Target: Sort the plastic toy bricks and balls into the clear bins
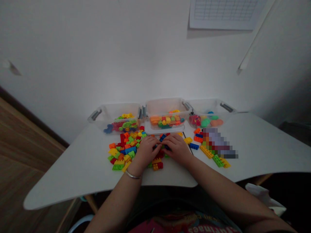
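Note:
My left hand (145,150) and my right hand (177,148) meet over the middle of a white table (80,168), fingers curled down together on a small build of coloured bricks (158,161). Red, yellow and blue bricks show under and just in front of the fingers. What exactly each hand grips is hidden by the fingers. A silver bangle (132,175) sits on my left wrist. A loose pile of bright bricks (123,149) lies left of my left hand.
Three clear plastic bins stand along the wall: left bin (116,118), middle bin (166,116), right bin (209,115), each holding coloured pieces. More bricks (211,153) lie right of my right hand beside a blurred patch. The table edge curves close to my body.

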